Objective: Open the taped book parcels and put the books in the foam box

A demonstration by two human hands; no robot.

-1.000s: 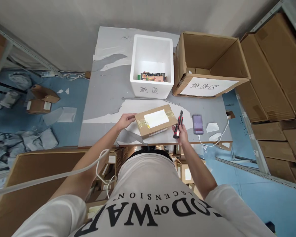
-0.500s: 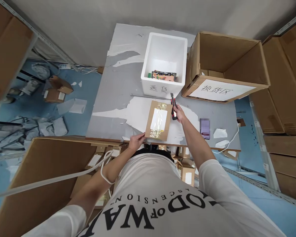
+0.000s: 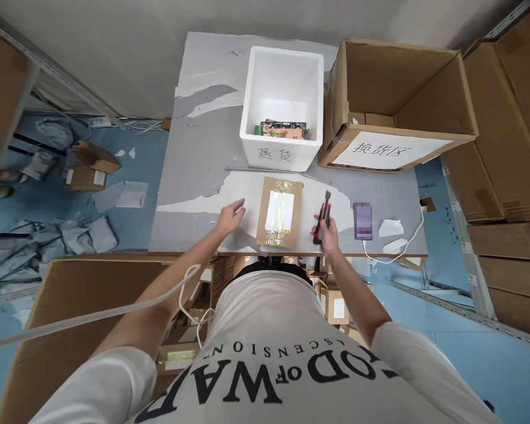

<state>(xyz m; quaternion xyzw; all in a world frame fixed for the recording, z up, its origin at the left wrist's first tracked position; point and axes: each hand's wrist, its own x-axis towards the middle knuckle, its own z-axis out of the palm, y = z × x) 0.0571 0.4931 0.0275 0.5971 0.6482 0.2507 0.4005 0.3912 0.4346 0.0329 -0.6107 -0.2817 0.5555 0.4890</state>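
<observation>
A flat cardboard parcel [image 3: 280, 212] with a white label and shiny tape lies on the table in front of me. To its left, my left hand [image 3: 231, 217] hovers apart from it, fingers stretched out and holding nothing. My right hand [image 3: 327, 231] is on the other side of the parcel, with its fingers round a black and red utility knife [image 3: 322, 218]. The knife's front end points away from me, toward the boxes; whether the blade is out, I cannot tell.
Behind the parcel stands a white foam box [image 3: 282, 150] with several colourful packages inside. Right of it is a big open cardboard box [image 3: 424, 141]. A phone [image 3: 363, 221] on a white cable and paper scraps [image 3: 391, 228] lie at right. A large carton [image 3: 83, 306] sits below the table's left edge.
My left hand has let go of the parcel's lower left corner and moved up and left of it. My right hand, with the knife, has shifted right and nearer to me, away from the parcel.
</observation>
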